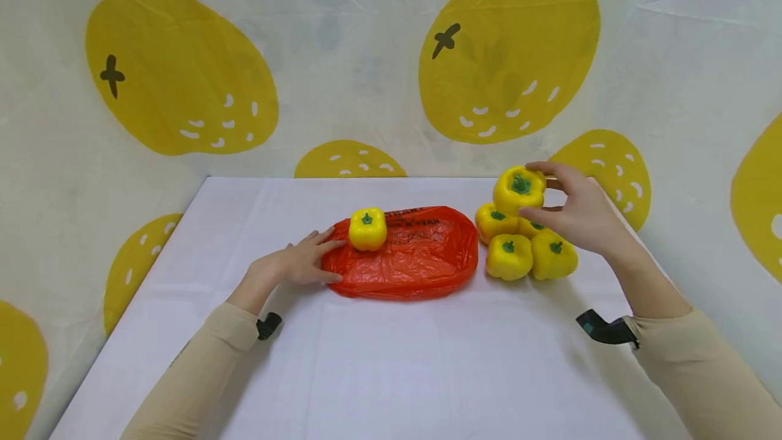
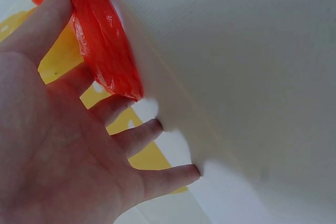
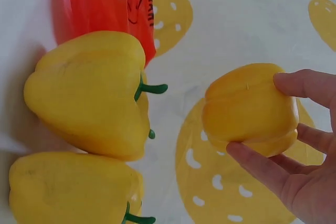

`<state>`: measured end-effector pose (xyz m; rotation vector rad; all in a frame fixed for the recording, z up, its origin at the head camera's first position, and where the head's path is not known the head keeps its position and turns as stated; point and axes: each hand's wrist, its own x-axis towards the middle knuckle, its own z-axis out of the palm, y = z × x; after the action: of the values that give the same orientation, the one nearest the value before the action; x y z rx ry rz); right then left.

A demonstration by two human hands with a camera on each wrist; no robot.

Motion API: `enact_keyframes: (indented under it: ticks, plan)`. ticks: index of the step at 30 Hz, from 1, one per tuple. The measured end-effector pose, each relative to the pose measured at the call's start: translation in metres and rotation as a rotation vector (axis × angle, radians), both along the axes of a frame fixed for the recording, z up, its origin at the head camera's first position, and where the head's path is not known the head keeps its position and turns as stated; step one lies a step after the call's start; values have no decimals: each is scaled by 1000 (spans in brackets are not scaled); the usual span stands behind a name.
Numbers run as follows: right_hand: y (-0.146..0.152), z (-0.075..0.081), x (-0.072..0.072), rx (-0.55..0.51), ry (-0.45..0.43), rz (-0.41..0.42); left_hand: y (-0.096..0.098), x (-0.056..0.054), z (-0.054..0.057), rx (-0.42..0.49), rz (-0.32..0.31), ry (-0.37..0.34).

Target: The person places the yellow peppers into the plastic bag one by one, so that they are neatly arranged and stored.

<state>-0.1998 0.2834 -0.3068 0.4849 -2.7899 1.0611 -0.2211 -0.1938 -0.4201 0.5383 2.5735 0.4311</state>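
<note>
My right hand (image 1: 577, 212) grips a yellow bell pepper (image 1: 510, 190) between thumb and fingers, held above a group of several yellow bell peppers (image 1: 509, 258) at the right. The right wrist view shows the held bell pepper (image 3: 249, 106) raised off the others. A red plastic bag (image 1: 421, 260) lies flat in the middle, with one yellow bell pepper (image 1: 368, 229) on its left part. At the bag's left end rests my left hand (image 1: 305, 260), fingers spread. Seen from the left wrist, the thumb and some fingers touch the red bag (image 2: 107, 45), while other fingertips reach the white surface.
The white table (image 1: 391, 358) ends at a far edge against a hanging cloth (image 1: 348, 53) printed with large yellow fruit. Dark wrist straps with camera mounts (image 1: 607, 328) stick out from both sleeves.
</note>
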Motion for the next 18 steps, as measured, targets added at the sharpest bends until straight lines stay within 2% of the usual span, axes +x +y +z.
enact_keyframes:
  ticks: [4, 8, 18]
  plan:
    - [-9, -3, -3, 3, -2, 22, -1, 0, 0, -2, 0, 0]
    - [-19, -7, -2, 8, -40, 39, -1, 0, -1, 5, 0, 1]
    - [-43, -20, -2, -9, -49, 137, -2, 0, 0, 4, -2, 6]
